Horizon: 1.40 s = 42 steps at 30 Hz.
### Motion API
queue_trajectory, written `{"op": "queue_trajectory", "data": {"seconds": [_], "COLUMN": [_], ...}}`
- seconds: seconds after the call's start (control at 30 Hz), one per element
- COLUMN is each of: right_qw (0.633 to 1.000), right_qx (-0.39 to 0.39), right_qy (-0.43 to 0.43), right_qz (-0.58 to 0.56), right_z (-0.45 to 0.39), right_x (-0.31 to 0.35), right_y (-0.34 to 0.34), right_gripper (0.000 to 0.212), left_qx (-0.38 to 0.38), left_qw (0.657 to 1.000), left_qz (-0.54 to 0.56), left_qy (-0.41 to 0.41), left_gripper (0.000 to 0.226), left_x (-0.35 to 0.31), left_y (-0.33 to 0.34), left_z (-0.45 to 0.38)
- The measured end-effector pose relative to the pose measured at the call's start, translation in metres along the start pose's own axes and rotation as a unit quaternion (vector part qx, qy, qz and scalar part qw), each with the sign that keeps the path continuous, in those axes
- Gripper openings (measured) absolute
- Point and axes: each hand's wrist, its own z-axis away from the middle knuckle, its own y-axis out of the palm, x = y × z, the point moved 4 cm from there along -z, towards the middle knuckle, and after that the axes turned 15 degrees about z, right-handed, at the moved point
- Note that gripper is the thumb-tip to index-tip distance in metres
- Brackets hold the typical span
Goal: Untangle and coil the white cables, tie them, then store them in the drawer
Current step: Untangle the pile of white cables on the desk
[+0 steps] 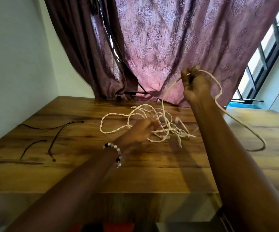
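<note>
Both hands on twisted white cables (145, 121): left (140, 129) blurred, grip unclear; right (194, 84) raised, pinching one strand.

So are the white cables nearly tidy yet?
Not yet. Nothing is coiled or tied. The right hand lifts one white cable while the left hand rests on the tangle on the table. Untangling, coiling, tying and storing remain.

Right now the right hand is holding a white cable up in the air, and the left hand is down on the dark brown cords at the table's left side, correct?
Not quite. The head view shows the right hand holding a white cable up, but the left hand is on the tangle of white cables mid-table. The dark brown cords lie untouched further left.
</note>
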Motion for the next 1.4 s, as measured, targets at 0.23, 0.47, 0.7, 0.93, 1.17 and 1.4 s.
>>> {"op": "queue_trajectory", "data": {"seconds": [0.23, 0.47, 0.7, 0.93, 1.17, 1.4], "right_qw": [0.987, 0.667, 0.610, 0.462, 0.370, 0.297], "right_qx": [0.096, 0.242, 0.308, 0.263, 0.266, 0.262], "right_qy": [0.047, -0.012, -0.070, -0.140, -0.097, -0.068], "right_qz": [0.119, 0.704, 0.727, 0.835, 0.885, 0.916], "right_z": [0.013, 0.038, 0.048, 0.028, 0.025, 0.023], "right_x": [-0.017, -0.041, -0.057, -0.063, -0.061, -0.063], "right_y": [0.014, -0.025, -0.038, -0.056, -0.082, -0.093], "right_gripper": [0.014, 0.012, 0.043, 0.030, 0.035, 0.030], "left_qx": [-0.079, -0.194, -0.282, -0.297, -0.269, -0.336], "left_qw": [0.986, 0.941, 0.889, 0.848, 0.699, 0.676], "left_qz": [0.143, 0.269, 0.332, 0.409, 0.659, 0.655], "left_qy": [-0.001, -0.074, -0.139, -0.157, -0.069, -0.039], "left_gripper": [0.015, 0.010, 0.008, 0.022, 0.035, 0.035], "left_x": [-0.023, -0.027, -0.021, -0.042, -0.059, -0.041], "left_y": [-0.007, -0.016, -0.032, -0.072, -0.118, -0.145], "left_z": [-0.019, -0.015, -0.016, -0.024, -0.018, -0.003]}}
